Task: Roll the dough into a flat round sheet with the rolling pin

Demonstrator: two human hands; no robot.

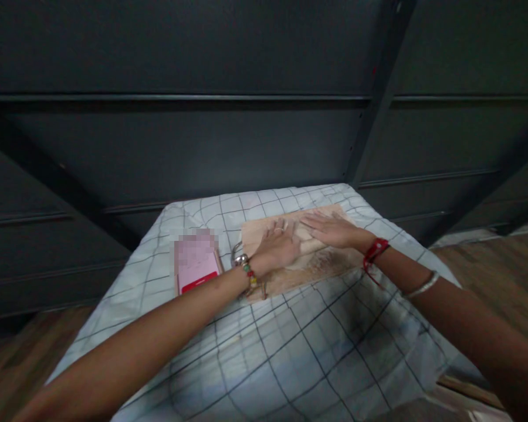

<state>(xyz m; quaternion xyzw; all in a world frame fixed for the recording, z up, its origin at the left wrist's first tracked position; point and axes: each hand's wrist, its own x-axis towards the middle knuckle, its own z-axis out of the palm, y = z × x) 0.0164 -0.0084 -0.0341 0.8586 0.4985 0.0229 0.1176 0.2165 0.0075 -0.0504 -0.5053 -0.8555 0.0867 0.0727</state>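
My left hand (279,245) lies palm down with its fingers spread. To its right, my right hand (330,228) is also flat, fingers stretched out. Between and partly under the hands shows a pale, rod-like roll (311,245); I cannot tell whether it is a rolling pin or rolled dough. Pale material, perhaps flattened dough, lies around it. All of this rests on a tan board or sheet (264,289) dusted with white powder, most visibly near the right hand. White powder also shows on my fingers. The palms hide part of the roll.
A pink box or device with a red lower band (198,264), partly pixelated, lies left of the board. A white checked cloth (281,340) covers the table. Dark panels (229,152) stand close behind, and wooden floor (501,281) shows at both sides.
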